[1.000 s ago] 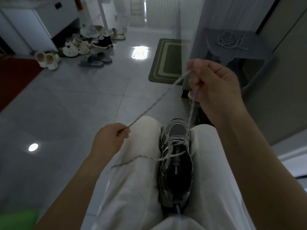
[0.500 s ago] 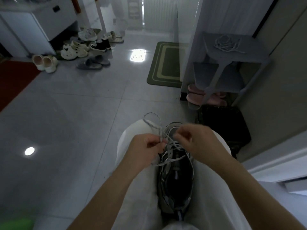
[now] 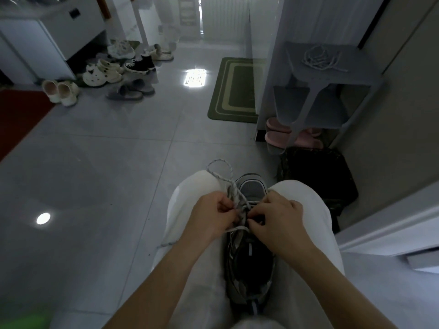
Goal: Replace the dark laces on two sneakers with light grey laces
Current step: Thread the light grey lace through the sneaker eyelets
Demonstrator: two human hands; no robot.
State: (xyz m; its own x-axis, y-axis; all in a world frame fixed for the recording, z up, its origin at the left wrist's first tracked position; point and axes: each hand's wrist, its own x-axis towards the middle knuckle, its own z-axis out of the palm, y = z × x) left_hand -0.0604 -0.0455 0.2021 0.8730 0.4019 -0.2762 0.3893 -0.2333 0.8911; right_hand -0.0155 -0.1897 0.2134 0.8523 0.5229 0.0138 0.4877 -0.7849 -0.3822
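A grey and black sneaker [image 3: 250, 264] lies between my thighs, toe pointing away from me. A light grey lace [image 3: 219, 163] is threaded through its front eyelets and loops up over my left knee. My left hand [image 3: 210, 216] pinches that lace beside the eyelets on the shoe's left side. My right hand [image 3: 276, 218] pinches the lace at the eyelets on the right side. The two hands almost touch over the shoe's tongue. Another loose light lace [image 3: 319, 59] lies coiled on the top of the grey shoe rack [image 3: 356, 77] at the right.
Pink slippers [image 3: 278, 132] sit under the rack, and a dark bag [image 3: 318, 176] lies just right of my knee. A green mat [image 3: 234, 91] is ahead. Several shoes and clogs [image 3: 104, 72] are scattered at the far left by a white cabinet.
A second ago my hands were apart, pulling the lace taut and high. They have come down together onto the sneaker's eyelets, and the lace now hangs slack in a loop.
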